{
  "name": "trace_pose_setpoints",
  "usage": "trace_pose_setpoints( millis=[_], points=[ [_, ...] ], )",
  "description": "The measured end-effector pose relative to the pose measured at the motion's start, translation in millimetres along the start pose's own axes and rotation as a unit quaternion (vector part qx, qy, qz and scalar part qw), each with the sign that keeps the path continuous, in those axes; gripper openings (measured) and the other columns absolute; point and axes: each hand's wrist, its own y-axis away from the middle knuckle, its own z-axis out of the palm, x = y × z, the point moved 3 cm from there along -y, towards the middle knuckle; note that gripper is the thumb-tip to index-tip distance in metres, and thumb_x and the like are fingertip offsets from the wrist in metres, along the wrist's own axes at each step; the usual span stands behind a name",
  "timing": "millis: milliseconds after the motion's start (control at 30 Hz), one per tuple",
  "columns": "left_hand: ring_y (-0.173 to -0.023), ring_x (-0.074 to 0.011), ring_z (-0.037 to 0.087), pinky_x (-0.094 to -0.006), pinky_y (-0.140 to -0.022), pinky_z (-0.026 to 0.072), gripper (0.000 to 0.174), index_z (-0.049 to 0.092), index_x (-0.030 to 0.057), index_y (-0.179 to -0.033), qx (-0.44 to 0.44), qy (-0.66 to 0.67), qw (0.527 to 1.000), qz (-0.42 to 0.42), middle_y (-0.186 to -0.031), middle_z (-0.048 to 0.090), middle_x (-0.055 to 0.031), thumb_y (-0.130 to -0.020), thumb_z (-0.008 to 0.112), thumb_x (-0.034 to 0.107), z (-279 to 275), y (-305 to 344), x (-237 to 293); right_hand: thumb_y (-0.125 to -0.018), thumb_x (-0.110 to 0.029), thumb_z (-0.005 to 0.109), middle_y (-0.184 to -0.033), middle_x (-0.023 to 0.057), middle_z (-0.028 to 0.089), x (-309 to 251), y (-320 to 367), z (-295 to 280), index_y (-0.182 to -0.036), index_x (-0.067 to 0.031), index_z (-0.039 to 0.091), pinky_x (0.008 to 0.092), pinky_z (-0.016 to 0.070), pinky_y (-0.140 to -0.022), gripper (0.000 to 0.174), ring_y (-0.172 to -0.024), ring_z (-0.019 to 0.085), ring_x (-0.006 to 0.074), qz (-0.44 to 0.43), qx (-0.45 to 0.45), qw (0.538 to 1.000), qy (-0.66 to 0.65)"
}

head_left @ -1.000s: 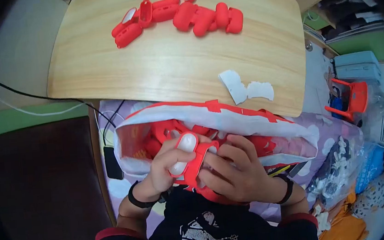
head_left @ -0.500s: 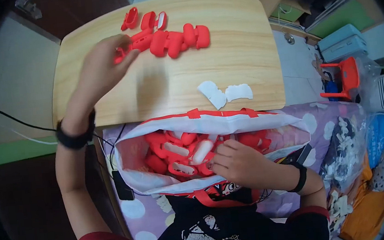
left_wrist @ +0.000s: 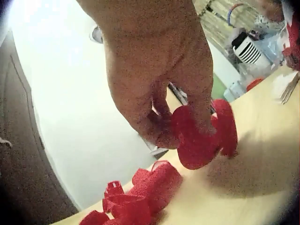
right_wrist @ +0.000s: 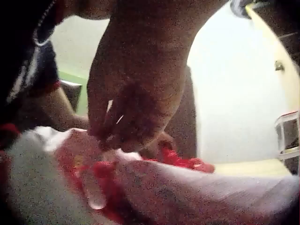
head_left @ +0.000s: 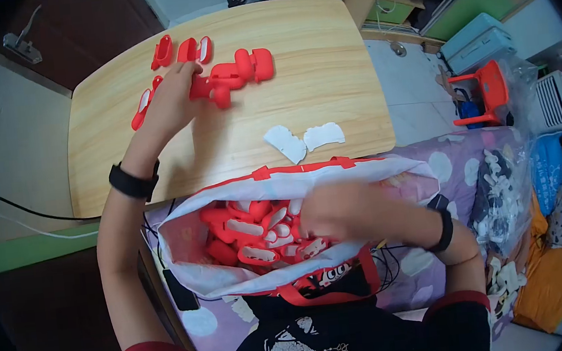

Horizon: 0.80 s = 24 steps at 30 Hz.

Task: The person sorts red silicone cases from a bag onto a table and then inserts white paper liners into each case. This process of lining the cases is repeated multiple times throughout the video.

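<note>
In the head view my left hand (head_left: pixel 169 105) is over the table among several red cases (head_left: pixel 227 76). The left wrist view shows that hand (left_wrist: pixel 159 65) pinching a red rounded case (left_wrist: pixel 194 140) between thumb and fingers, just above the wood, near other red cases (left_wrist: pixel 157 185). Motion blurs my right hand (head_left: pixel 338 209), which is over the open bag (head_left: pixel 199 275) of red cases with white inner parts (head_left: pixel 245 227). From the right wrist, that hand (right_wrist: pixel 136 103) points down at the bag opening, its fingers dark; whether they hold anything is unclear.
Two white torn pieces (head_left: pixel 286 144) lie near the table's (head_left: pixel 327 96) front edge. More red cases (head_left: pixel 162 51) lie at its back left. A black phone (head_left: pixel 180 290) is left of the bag, and a red chair (head_left: pixel 489 91) stands to the right.
Both hands were together on a red-and-white case over the bag; they parted, the left reaching onto the table and then moving right along the cases. The right hand has risen from the bag's contents.
</note>
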Motion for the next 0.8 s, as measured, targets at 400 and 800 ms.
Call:
trace_pose_setpoints(
  millis=[400,800],
  points=[
    [-0.102,-0.0325,0.064,-0.0365,-0.087,0.0507,0.041,0.061,-0.0043,-0.108,0.073,0.323,0.943,-0.007,-0.107,0.066,-0.0221,-0.069,0.072,-0.002,-98.3,163.6,115.8,-0.074,-0.009,0.071,-0.090,0.0100,0.060,98.8,-6.7,-17.0,-0.089,-0.0022,0.067,0.0365,0.0489,-0.075,0.017,-0.085,0.060,0.0281,0.195,0.068,0.976,0.076],
    [-0.119,-0.0275,0.055,-0.0376,-0.102,0.0437,0.047,0.047,-0.0077,-0.121,0.092,0.665,0.729,-0.132,-0.128,0.054,-0.0244,-0.078,0.062,-0.015,1.2,179.9,159.7,-0.071,-0.001,0.071,-0.089,0.0097,0.063,-36.6,-24.9,-67.0,-0.092,-0.0022,0.071,0.0350,0.0506,-0.071,0.021,-0.080,0.062,0.0232,0.098,0.281,0.944,0.142]
  ],
)
